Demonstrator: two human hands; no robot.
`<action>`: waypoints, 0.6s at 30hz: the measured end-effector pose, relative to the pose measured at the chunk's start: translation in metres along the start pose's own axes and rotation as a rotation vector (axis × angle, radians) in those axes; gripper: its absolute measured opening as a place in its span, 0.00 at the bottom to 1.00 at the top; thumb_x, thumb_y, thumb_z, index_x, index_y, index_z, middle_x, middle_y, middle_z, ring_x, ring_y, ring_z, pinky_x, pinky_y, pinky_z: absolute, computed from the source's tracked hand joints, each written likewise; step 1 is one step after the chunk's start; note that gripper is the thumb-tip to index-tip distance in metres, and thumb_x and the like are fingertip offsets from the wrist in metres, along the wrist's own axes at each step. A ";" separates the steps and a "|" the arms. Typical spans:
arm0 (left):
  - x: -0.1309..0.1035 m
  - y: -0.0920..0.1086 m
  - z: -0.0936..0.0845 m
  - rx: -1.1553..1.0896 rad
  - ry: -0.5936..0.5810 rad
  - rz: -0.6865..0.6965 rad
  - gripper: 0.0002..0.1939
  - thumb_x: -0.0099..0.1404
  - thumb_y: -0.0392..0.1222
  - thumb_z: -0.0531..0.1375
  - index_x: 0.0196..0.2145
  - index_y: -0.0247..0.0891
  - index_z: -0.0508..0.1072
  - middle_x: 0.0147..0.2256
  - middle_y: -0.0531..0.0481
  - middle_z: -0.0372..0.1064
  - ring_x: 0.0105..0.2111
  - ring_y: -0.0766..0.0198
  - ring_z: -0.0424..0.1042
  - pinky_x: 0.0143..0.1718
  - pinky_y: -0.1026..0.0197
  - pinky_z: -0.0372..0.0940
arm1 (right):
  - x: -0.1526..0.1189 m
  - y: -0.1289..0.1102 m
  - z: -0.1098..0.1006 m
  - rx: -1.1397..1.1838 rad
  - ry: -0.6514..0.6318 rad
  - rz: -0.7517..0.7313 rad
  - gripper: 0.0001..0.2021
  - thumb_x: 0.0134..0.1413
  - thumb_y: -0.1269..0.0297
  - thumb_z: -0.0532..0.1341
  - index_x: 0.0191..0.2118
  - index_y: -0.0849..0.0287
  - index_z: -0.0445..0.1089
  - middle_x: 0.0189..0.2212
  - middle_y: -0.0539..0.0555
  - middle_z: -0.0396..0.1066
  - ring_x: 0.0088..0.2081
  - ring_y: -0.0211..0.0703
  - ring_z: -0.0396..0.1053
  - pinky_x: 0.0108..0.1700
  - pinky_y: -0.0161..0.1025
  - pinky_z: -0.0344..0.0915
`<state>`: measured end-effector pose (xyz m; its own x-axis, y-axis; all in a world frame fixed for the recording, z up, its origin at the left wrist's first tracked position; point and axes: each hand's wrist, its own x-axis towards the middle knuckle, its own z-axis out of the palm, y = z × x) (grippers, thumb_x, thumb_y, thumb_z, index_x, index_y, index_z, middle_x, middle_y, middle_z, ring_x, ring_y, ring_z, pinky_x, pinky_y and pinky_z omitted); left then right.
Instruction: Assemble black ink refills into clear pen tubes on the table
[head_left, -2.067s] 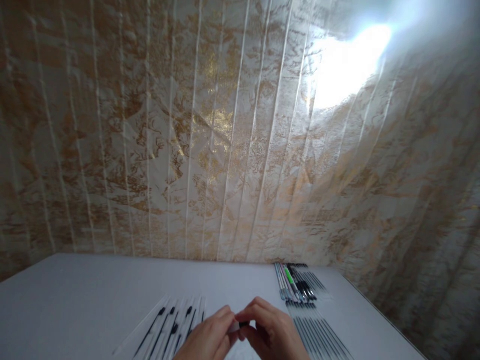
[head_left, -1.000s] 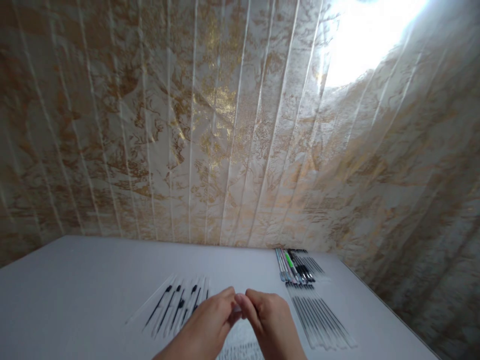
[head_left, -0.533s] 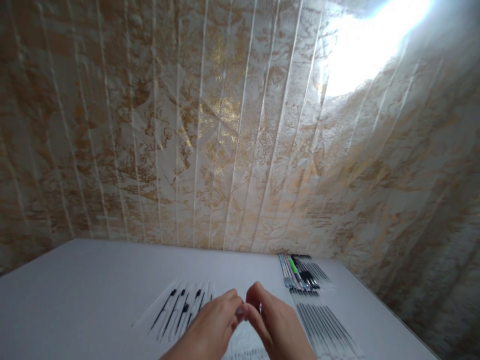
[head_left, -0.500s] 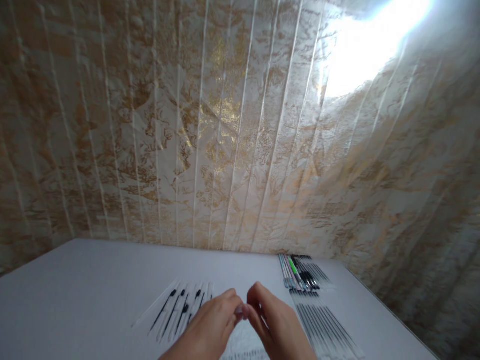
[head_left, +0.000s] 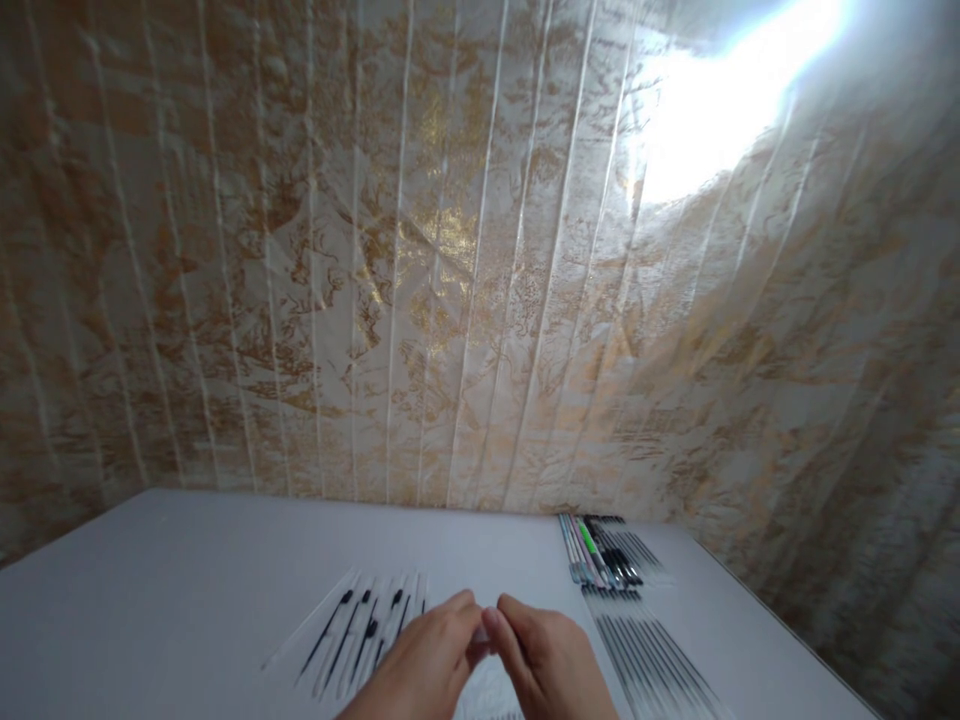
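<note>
My left hand (head_left: 429,652) and my right hand (head_left: 553,655) meet low in the middle of the view, fingers bent and fingertips pinched together. Between the fingertips shows a small pale piece (head_left: 482,634), mostly hidden, so its kind cannot be made out. Beneath the hands lies a clear, whitish sheet or bag (head_left: 484,690) with small dark marks along its lower part. Just left of my left hand, several clear pen barrels with dark refills inside (head_left: 349,645) lie slanted on the white table (head_left: 187,600).
At the right, a row of thin dark refills with black ends (head_left: 652,650) lies side by side. Behind it sit several pens (head_left: 589,550), one with a green part, and more dark sticks (head_left: 637,548). A gold-patterned, pleated curtain (head_left: 420,300) rises behind the table.
Both hands have drawn closer together and sit slightly lower in view. My right fingers have come down over the small pale piece, which shows less. The view has shifted slightly.
</note>
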<state>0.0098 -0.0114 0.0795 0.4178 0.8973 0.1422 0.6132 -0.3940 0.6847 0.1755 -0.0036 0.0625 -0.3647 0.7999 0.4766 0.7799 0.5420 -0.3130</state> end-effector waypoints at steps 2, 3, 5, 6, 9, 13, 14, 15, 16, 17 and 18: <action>0.001 0.001 -0.001 -0.006 -0.005 0.023 0.12 0.69 0.37 0.49 0.37 0.39 0.72 0.40 0.45 0.74 0.41 0.58 0.74 0.44 0.62 0.65 | 0.000 0.000 -0.001 0.026 0.018 0.001 0.29 0.70 0.46 0.37 0.24 0.54 0.61 0.18 0.49 0.70 0.19 0.38 0.67 0.24 0.34 0.51; 0.001 0.001 -0.002 0.003 -0.011 0.022 0.13 0.70 0.37 0.48 0.37 0.38 0.72 0.39 0.44 0.74 0.40 0.58 0.74 0.43 0.62 0.65 | 0.000 -0.001 -0.001 0.047 0.039 -0.005 0.28 0.69 0.45 0.38 0.26 0.54 0.62 0.19 0.49 0.71 0.19 0.38 0.67 0.24 0.33 0.52; 0.002 0.003 -0.004 0.040 -0.023 0.002 0.13 0.70 0.37 0.48 0.35 0.37 0.72 0.38 0.43 0.73 0.40 0.58 0.74 0.42 0.61 0.65 | -0.001 -0.001 0.000 0.068 0.078 -0.020 0.27 0.68 0.43 0.39 0.27 0.54 0.62 0.21 0.49 0.71 0.20 0.38 0.66 0.25 0.32 0.54; 0.002 0.004 -0.005 0.061 -0.028 -0.011 0.14 0.71 0.37 0.47 0.34 0.37 0.72 0.38 0.43 0.73 0.39 0.58 0.74 0.42 0.61 0.65 | -0.001 -0.002 0.001 0.062 0.087 -0.024 0.27 0.69 0.44 0.39 0.27 0.54 0.61 0.21 0.49 0.71 0.20 0.37 0.65 0.25 0.32 0.54; 0.002 0.006 -0.009 0.124 -0.029 -0.042 0.15 0.71 0.36 0.47 0.33 0.36 0.71 0.38 0.42 0.72 0.39 0.58 0.74 0.41 0.60 0.65 | -0.001 -0.002 0.003 0.029 0.062 -0.014 0.28 0.70 0.47 0.39 0.23 0.54 0.59 0.17 0.48 0.68 0.18 0.37 0.63 0.24 0.34 0.50; 0.003 0.006 -0.008 0.130 -0.030 -0.033 0.13 0.71 0.36 0.48 0.32 0.38 0.70 0.38 0.45 0.73 0.38 0.59 0.74 0.40 0.62 0.65 | 0.000 0.002 0.002 0.066 0.032 0.001 0.27 0.69 0.46 0.40 0.24 0.54 0.59 0.18 0.48 0.68 0.19 0.37 0.63 0.24 0.34 0.50; 0.003 0.006 -0.007 0.126 -0.029 -0.031 0.12 0.70 0.36 0.49 0.33 0.38 0.70 0.38 0.46 0.73 0.39 0.59 0.74 0.41 0.63 0.65 | 0.000 0.003 0.000 0.080 0.019 -0.002 0.26 0.69 0.46 0.41 0.25 0.54 0.59 0.19 0.48 0.68 0.20 0.37 0.63 0.24 0.33 0.51; 0.003 0.005 -0.006 0.128 -0.027 -0.030 0.12 0.70 0.37 0.49 0.33 0.39 0.70 0.38 0.46 0.73 0.39 0.60 0.74 0.41 0.63 0.65 | 0.000 0.004 -0.001 0.096 -0.004 -0.007 0.24 0.69 0.47 0.42 0.25 0.54 0.59 0.19 0.48 0.68 0.20 0.37 0.63 0.24 0.33 0.51; 0.003 0.005 -0.005 0.137 -0.023 -0.031 0.12 0.70 0.37 0.49 0.33 0.39 0.70 0.39 0.46 0.73 0.39 0.60 0.74 0.41 0.63 0.65 | 0.000 0.005 -0.002 0.115 -0.036 -0.012 0.24 0.69 0.48 0.43 0.25 0.55 0.58 0.19 0.48 0.67 0.21 0.37 0.63 0.25 0.32 0.51; 0.004 0.005 -0.004 0.148 -0.020 -0.034 0.13 0.70 0.36 0.48 0.33 0.39 0.71 0.39 0.46 0.72 0.39 0.60 0.74 0.40 0.63 0.65 | 0.001 0.005 -0.003 0.133 -0.067 -0.010 0.23 0.69 0.49 0.44 0.24 0.55 0.57 0.19 0.48 0.66 0.21 0.37 0.62 0.25 0.32 0.51; 0.004 0.006 -0.003 0.159 -0.016 -0.039 0.14 0.70 0.36 0.47 0.33 0.38 0.71 0.39 0.45 0.72 0.38 0.59 0.74 0.40 0.62 0.65 | 0.001 0.005 -0.004 0.153 -0.091 0.004 0.23 0.69 0.50 0.44 0.24 0.55 0.56 0.18 0.47 0.65 0.20 0.37 0.61 0.25 0.33 0.50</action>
<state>0.0130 -0.0098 0.0864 0.4016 0.9097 0.1055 0.7268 -0.3866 0.5677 0.1806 -0.0014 0.0643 -0.4113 0.8185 0.4012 0.6977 0.5659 -0.4392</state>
